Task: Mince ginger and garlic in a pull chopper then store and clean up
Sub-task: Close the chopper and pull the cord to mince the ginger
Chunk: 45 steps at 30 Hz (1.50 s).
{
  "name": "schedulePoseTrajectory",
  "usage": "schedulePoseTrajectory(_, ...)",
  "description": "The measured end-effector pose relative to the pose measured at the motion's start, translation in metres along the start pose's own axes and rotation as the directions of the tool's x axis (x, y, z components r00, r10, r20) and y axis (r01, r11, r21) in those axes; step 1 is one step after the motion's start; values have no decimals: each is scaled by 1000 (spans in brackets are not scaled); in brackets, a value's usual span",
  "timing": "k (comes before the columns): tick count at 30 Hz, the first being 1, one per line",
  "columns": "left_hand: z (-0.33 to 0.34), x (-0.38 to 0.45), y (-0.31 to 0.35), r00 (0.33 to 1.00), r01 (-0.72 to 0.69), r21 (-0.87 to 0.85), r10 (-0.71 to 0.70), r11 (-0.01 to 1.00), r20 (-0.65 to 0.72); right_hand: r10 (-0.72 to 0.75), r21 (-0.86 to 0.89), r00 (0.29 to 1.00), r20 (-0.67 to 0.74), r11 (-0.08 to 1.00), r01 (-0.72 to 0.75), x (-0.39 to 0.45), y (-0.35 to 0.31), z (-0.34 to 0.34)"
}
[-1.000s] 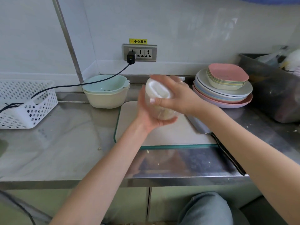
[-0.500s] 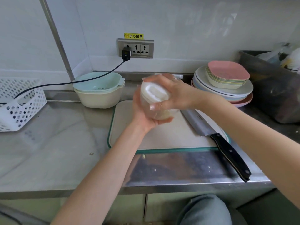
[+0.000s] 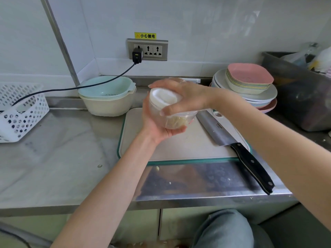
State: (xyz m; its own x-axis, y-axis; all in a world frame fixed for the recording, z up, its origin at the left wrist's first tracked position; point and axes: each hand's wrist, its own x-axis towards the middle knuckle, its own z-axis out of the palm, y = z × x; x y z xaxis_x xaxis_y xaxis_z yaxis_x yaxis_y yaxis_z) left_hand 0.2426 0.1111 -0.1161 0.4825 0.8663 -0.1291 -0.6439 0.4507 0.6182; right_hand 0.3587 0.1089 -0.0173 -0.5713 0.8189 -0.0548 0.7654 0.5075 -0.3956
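The steel bench (image 3: 53, 158) runs from the left edge to the right. On its back right corner stands a dark bin (image 3: 302, 97), and beside it, at the back edge, a stack of plates (image 3: 250, 86) with a pink one on top. A white perforated basket (image 3: 19, 111) sits at the left edge, and two nested bowls (image 3: 107, 99) sit at the back edge, left of the middle. A cutting board (image 3: 188, 149) with a green rim lies in the middle of the bench, and a knife (image 3: 232, 145) with a black handle lies across the right side of the board, the handle reaching toward the front edge. Above the board both hands hold the pull chopper (image 3: 170, 111), tilted, with minced pieces inside its clear cup. The left hand (image 3: 157, 126) cups it from below with curled fingers. The right hand (image 3: 186, 97) grips its white lid (image 3: 163, 97) from above.
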Motion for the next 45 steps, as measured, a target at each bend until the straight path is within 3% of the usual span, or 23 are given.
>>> schedulePoseTrajectory(4,-5,-3,5,978,149,21,-150,989,143,-49,-46,995,87,998,53,-3,-2,-3)
schedulePoseTrajectory(6,-12,-1,7,953,231,80,-242,970,180,-78,6,992,99,997,78,-8,2,-2)
schedulePoseTrajectory(10,-19,4,5,941,262,141,-285,955,184,-85,133,990,114,989,70,-18,15,-4)
schedulePoseTrajectory(14,-9,7,3,988,110,67,-116,992,105,-62,148,997,48,988,54,-18,19,-7)
schedulePoseTrajectory(19,-7,6,-1,992,-115,35,117,993,-45,100,143,994,-52,985,-92,-5,14,5)
schedulePoseTrajectory(25,-5,2,0,985,-168,-56,165,984,-48,133,348,981,-140,934,-77,7,11,12)
schedulePoseTrajectory(29,-1,-4,2,975,-215,-77,209,974,-80,72,324,977,-201,946,-3,9,6,17)
schedulePoseTrajectory(32,1,-7,0,986,-157,-120,163,980,41,-13,274,967,-254,958,85,3,5,16)
schedulePoseTrajectory(35,0,-6,3,968,-64,-147,98,987,230,-93,189,983,-156,974,122,-6,3,2)
schedulePoseTrajectory(37,0,-4,4,961,-56,-143,93,988,261,-73,153,995,-73,985,83,-8,2,-4)
schedulePoseTrajectory(42,1,-3,-3,983,-183,-52,182,982,-26,137,71,989,-50,989,-133,-3,4,3)
schedulePoseTrajectory(45,2,-4,-6,984,-176,-51,173,983,-51,287,113,957,31,951,-289,-7,8,-7)
